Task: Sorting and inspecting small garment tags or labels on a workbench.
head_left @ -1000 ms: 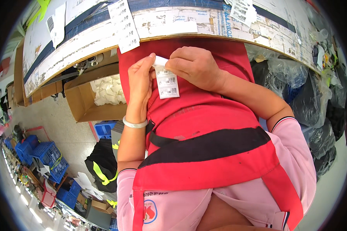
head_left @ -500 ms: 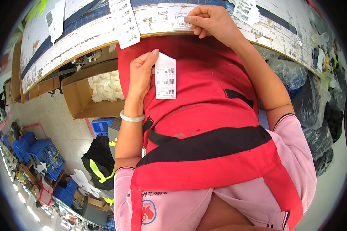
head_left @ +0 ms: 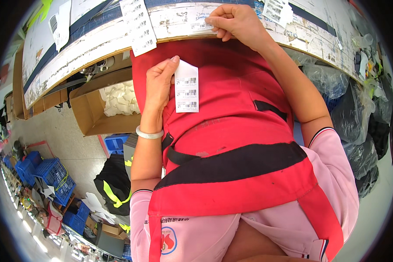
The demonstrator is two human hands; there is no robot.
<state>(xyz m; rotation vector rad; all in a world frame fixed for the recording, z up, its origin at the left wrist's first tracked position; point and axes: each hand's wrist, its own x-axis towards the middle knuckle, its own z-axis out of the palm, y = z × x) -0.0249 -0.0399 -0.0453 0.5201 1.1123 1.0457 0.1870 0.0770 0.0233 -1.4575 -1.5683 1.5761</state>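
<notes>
My left hand [head_left: 160,83] pinches the top corner of a white strip of barcode labels [head_left: 187,89], which hangs in front of my red apron [head_left: 231,87]. The strip's lower part carries three printed labels and its upper part is blank. At the table's near edge my right hand [head_left: 238,25] has thumb and forefinger pressed together. Beside and below those fingertips a small white barcode label [head_left: 201,28] lies on the tabletop [head_left: 174,26]. Whatever the right fingertips hold, if anything, is too small to make out.
A longer label strip [head_left: 138,28] overhangs the table edge. More labels [head_left: 277,12] lie at the back right and a white tag [head_left: 62,26] at the left. Below stands a cardboard box [head_left: 89,115] of crumpled pale paper. Dark plastic bags [head_left: 351,113] are piled at the right.
My right hand has shifted very slightly left and up in the picture. The left hand and its label strip have hardly moved.
</notes>
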